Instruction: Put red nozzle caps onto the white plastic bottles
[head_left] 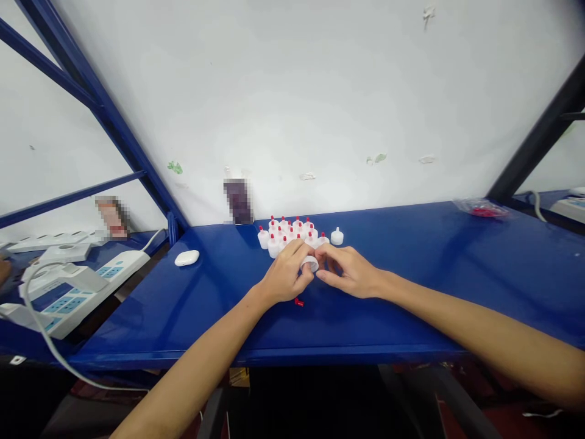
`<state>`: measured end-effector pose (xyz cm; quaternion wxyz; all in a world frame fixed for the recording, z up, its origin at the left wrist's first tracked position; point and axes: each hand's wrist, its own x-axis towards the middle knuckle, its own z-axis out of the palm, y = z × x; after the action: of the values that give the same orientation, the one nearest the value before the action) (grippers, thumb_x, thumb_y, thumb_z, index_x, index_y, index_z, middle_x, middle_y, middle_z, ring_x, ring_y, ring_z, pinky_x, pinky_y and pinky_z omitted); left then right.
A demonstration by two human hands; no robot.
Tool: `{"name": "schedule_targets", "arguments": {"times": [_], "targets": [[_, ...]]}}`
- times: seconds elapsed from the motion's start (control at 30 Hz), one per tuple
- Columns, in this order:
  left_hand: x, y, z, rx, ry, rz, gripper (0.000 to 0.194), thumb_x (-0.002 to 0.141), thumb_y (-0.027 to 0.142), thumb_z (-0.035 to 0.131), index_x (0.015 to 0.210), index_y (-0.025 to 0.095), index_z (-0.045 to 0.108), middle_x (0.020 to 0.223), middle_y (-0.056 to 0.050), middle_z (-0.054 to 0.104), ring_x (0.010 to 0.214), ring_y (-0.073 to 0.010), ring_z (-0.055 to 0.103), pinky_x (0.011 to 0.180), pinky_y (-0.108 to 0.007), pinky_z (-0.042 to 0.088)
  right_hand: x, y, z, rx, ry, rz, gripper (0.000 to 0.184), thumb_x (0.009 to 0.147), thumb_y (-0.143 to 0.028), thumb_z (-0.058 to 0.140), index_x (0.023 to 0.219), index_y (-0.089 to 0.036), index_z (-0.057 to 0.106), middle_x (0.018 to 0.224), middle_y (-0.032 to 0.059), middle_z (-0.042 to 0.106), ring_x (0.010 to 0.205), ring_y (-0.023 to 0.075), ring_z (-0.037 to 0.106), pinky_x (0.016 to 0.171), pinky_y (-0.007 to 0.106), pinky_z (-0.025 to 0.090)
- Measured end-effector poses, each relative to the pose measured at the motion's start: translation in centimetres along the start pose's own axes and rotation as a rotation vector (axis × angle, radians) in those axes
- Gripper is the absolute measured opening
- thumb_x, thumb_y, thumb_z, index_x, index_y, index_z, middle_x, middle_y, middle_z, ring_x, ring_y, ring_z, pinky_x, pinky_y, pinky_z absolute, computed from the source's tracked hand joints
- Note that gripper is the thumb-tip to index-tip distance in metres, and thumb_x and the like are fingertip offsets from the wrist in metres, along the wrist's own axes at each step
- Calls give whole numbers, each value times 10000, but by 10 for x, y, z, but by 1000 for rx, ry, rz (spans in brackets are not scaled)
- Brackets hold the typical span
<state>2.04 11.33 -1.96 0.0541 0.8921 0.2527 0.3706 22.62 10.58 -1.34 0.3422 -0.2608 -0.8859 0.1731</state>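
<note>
Between the thumb and fingers of my left hand [290, 271] is a white plastic nozzle cap [310, 263], tilted so its open round base faces me. My right hand [345, 268] meets it from the right with curled fingers; the fingertips are at the cap's far side, and what they grip is hidden. Just beyond my hands stands a cluster of several white nozzle caps [273, 246] with red tips. One white cap without a red tip [337, 236] stands apart to the right. Small red tip pieces [298, 302] lie on the table below my left hand.
The blue table [411, 256] meets a white wall. A white earbud case [187, 258] lies at left, and a blurred phone-like object [238, 201] leans on the wall. A clear bag of red pieces [484, 211] sits far right. Power strips [100, 280] fill the left side.
</note>
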Motion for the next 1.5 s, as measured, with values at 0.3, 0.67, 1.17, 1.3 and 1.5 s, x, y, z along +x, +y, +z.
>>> {"name": "schedule_targets", "arguments": {"times": [0.3, 0.67, 1.17, 1.3, 1.5], "targets": [[1, -2, -9, -27, -13, -39, 216, 989, 250, 299, 895, 170, 476, 853, -54, 492, 791, -184, 457, 754, -336, 394, 5, 5, 0, -126, -201, 133, 346, 943, -276, 417, 609, -190, 412, 579, -27, 452, 601, 132, 425, 685, 306, 329], [2, 8, -7, -32, -245, 34, 168, 947, 216, 360, 1006, 166, 508, 954, -87, 571, 872, -205, 531, 809, -349, 453, 6, 6, 0, 469, -238, 291, 123, 830, -258, 423, 809, -190, 524, 842, 12, 531, 822, 180, 460, 773, 316, 389], [1, -1, -4, -131, 38, -95, 520, 836, 165, 557, 1324, 211, 386, 1031, -54, 531, 771, -136, 491, 688, -267, 450, 6, 8, -3, 197, 1, 257, 349, 933, -487, 512, 1087, -181, 573, 750, -8, 579, 584, 127, 509, 570, 261, 400], [5, -3, -36, -400, -209, -377, 224, 918, 306, 510, 1102, 178, 511, 691, 49, 407, 550, -89, 315, 524, -221, 300, 9, 31, -12, -167, 192, 330, 362, 917, -439, 540, 1191, -203, 559, 745, -4, 614, 611, 157, 547, 617, 283, 402], [5, -9, -66, -511, -827, -543, 376, 774, 450, 726, 1009, 176, 620, 622, 67, 427, 542, -83, 370, 515, -214, 297, 10, 50, -14, -296, 54, 447, 500, 996, -477, 373, 1411, -205, 435, 800, 45, 687, 742, 223, 641, 684, 308, 428]]}}
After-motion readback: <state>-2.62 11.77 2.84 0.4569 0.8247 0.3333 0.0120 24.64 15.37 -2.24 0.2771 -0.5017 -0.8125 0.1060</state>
